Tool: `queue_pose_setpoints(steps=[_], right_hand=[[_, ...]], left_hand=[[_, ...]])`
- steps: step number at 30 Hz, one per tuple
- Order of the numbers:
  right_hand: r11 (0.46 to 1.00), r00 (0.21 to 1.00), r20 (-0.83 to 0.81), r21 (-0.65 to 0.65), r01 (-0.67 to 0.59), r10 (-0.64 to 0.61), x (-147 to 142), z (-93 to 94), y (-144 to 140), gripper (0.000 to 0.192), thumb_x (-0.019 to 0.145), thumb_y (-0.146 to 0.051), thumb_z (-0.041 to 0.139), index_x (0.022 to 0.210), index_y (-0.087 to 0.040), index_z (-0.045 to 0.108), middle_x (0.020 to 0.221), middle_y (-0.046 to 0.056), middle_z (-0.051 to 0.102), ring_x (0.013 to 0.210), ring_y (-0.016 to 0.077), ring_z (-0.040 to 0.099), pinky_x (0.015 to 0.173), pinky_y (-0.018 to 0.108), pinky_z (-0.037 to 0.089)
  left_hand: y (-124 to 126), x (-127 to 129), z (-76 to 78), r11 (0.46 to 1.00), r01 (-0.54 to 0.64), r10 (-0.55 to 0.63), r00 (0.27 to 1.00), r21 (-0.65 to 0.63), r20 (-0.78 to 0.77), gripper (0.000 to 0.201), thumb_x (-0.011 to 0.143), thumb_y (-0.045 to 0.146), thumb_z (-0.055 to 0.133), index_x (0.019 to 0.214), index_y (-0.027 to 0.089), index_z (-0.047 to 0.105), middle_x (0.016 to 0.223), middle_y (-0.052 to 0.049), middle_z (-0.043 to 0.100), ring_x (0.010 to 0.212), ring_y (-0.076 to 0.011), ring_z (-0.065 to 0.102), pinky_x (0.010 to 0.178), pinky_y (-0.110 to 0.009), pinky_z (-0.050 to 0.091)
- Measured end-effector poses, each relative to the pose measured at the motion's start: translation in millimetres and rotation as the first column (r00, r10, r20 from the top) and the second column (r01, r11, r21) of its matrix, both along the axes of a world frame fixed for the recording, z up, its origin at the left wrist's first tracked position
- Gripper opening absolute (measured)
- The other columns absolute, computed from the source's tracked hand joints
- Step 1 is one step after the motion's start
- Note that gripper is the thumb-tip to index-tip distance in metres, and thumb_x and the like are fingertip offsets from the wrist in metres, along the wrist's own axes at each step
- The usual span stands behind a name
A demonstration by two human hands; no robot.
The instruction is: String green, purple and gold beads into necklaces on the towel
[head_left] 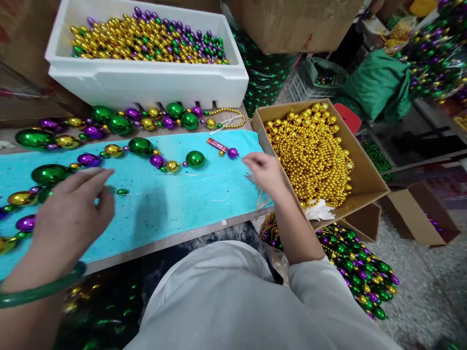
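Note:
My left hand (pixel 75 211), slightly blurred, hovers over the left part of a bead strand (pixel 54 174) of large green, purple and gold beads. Its thumb and index finger curl together in a pinch; whatever lies between them is too small to make out. A small green bead (pixel 123 191) lies just right of its fingertips. Pale thin threads (pixel 175 184) cross the blue cloth. My right hand (pixel 264 170) is closed at the cloth's right end, fingertips beside a purple bead (pixel 232 152) and a red tag (pixel 217 145). What it grips is unclear.
A white foam box (pixel 146 82) of loose beads stands behind the blue cloth (pixel 175 214). Another bead strand (pixel 120 124) lies before it. A cardboard box (pixel 365 187) with gold bead strings (pixel 310 150) is at right. Bead strands (pixel 361 272) are piled below it.

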State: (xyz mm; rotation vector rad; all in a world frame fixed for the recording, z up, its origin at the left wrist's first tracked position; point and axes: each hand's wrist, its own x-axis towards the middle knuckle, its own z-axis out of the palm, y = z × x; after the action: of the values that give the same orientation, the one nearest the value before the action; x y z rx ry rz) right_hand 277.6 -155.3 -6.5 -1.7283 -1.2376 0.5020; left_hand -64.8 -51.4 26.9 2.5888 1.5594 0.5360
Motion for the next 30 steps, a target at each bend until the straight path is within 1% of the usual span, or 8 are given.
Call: queue_pose_setpoints(steps=[2, 5, 7, 12, 16, 23, 27, 30], right_hand=[[0.952, 0.935, 0.177, -0.069, -0.298, 0.306, -47, 3.2, 10, 0.015, 0.091, -0.021, 0.055, 0.087, -0.019, 0.070, 0.093, 0.004, 0.070, 0.089, 0.0157, 0.063, 0.082, 0.029, 0.046], [0.869, 0.801, 0.336, -0.197, -0.454, 0.495, -94, 9.9, 16, 0.021, 0.095, -0.023, 0.050, 0.099, -0.019, 0.070, 0.100, 0.007, 0.069, 0.096, 0.0181, 0.062, 0.081, 0.029, 0.045], [0.831, 0.750, 0.357, -0.230, -0.507, 0.556, -105, 9.6, 15, 0.023, 0.096, -0.021, 0.047, 0.103, -0.019, 0.069, 0.103, 0.007, 0.068, 0.098, 0.0181, 0.061, 0.080, 0.028, 0.044], [0.777, 0.723, 0.285, -0.268, -0.570, 0.629, -101, -10.2, 11, 0.022, 0.096, -0.020, 0.049, 0.102, -0.018, 0.070, 0.096, 0.006, 0.069, 0.091, 0.0167, 0.062, 0.078, 0.027, 0.043], [0.808, 0.792, 0.176, -0.202, -0.553, 0.585, -85, -18.4, 7, 0.017, 0.094, -0.020, 0.055, 0.095, -0.016, 0.071, 0.094, 0.007, 0.071, 0.089, 0.0156, 0.063, 0.080, 0.026, 0.044], [0.920, 0.935, 0.123, -0.260, -0.292, 0.332, -12, -6.4, 3, 0.016, 0.089, -0.025, 0.058, 0.088, -0.020, 0.073, 0.092, 0.004, 0.073, 0.089, 0.0181, 0.065, 0.084, 0.031, 0.047], [0.885, 0.854, 0.449, -0.465, -0.028, 0.263, 27, 3.9, -5, 0.021, 0.087, -0.021, 0.055, 0.096, -0.017, 0.073, 0.106, 0.010, 0.068, 0.096, 0.0228, 0.063, 0.085, 0.034, 0.047], [0.776, 0.692, 0.668, -0.579, 0.251, 0.275, 49, 10.9, -17, 0.027, 0.086, -0.024, 0.053, 0.104, -0.017, 0.073, 0.110, 0.015, 0.064, 0.095, 0.0272, 0.062, 0.075, 0.035, 0.047]], left_hand=[[-19, 34, 10.9, 0.962, 0.097, -0.011, 0.948, -0.255, 0.317, 0.046, 0.084, 0.048, 0.053, 0.121, 0.025, 0.067, 0.123, -0.009, 0.066, 0.089, -0.0258, 0.068, 0.079, -0.043, 0.057], [-29, 70, 11.0, 0.661, 0.352, 0.091, 0.839, -0.663, 0.536, 0.048, 0.072, 0.054, 0.068, 0.111, 0.026, 0.071, 0.106, -0.005, 0.071, 0.079, -0.0202, 0.065, 0.069, -0.034, 0.057], [-26, 78, 2.0, 0.540, 0.394, 0.110, 0.843, -0.744, 0.526, 0.043, 0.066, 0.053, 0.073, 0.098, 0.024, 0.075, 0.084, -0.003, 0.072, 0.070, -0.0170, 0.060, 0.065, -0.030, 0.054], [-14, 73, -26.5, 0.431, 0.371, 0.052, 0.900, -0.823, 0.432, 0.029, 0.064, 0.047, 0.073, 0.074, 0.020, 0.076, 0.055, 0.000, 0.061, 0.052, -0.0108, 0.049, 0.051, -0.023, 0.043], [-11, 64, -33.7, 0.516, 0.294, 0.124, 0.904, -0.805, 0.410, 0.029, 0.063, 0.045, 0.072, 0.075, 0.019, 0.076, 0.053, 0.000, 0.060, 0.051, -0.0111, 0.050, 0.050, -0.023, 0.042], [5, 13, -12.2, 0.710, -0.037, 0.276, 0.934, -0.704, 0.228, 0.032, 0.067, 0.046, 0.067, 0.080, 0.018, 0.074, 0.061, -0.001, 0.065, 0.056, -0.0139, 0.054, 0.056, -0.026, 0.046], [9, -12, -15.6, 0.798, -0.149, 0.198, 0.980, -0.585, 0.021, 0.034, 0.077, 0.047, 0.058, 0.088, 0.019, 0.074, 0.087, -0.006, 0.074, 0.076, -0.0214, 0.064, 0.069, -0.031, 0.050], [8, -19, -30.2, 0.931, -0.067, 0.002, 0.984, -0.360, -0.178, 0.041, 0.086, 0.043, 0.047, 0.105, 0.016, 0.073, 0.112, -0.013, 0.071, 0.100, -0.0294, 0.064, 0.085, -0.039, 0.048]])
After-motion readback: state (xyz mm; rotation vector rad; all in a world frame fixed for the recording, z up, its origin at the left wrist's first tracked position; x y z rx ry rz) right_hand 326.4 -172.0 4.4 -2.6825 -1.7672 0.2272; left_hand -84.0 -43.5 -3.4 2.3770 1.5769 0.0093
